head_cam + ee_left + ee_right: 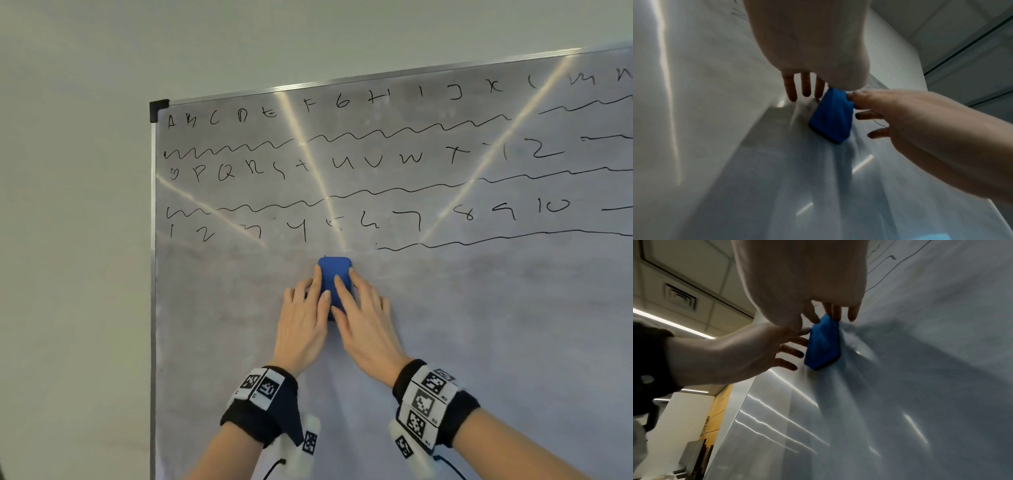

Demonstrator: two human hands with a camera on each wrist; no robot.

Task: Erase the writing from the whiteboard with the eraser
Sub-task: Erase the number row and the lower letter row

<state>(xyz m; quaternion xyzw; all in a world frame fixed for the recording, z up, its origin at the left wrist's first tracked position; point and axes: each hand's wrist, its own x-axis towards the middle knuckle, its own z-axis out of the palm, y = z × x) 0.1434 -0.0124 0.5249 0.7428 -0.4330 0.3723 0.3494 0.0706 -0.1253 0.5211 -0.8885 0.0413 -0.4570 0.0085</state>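
A blue eraser [334,274] lies flat against the whiteboard [479,308], just under the lowest row of numbers. My left hand [303,318] presses its left side with straight, spread fingers. Its right side is under the straight fingers of my right hand [366,322]. Black writing [376,161] fills the upper board: rows of letters and numbers with wavy lines between them. The wavy line beneath the numbers starts only to the right of the eraser. From the left wrist the eraser [830,118] shows between both hands, and again from the right wrist [822,344].
The board's metal left frame [153,274] and its black corner cap [159,109] border a plain wall [68,240]. The lower board is smeared grey with no writing. A ceiling vent [680,296] and light strips show in the right wrist view.
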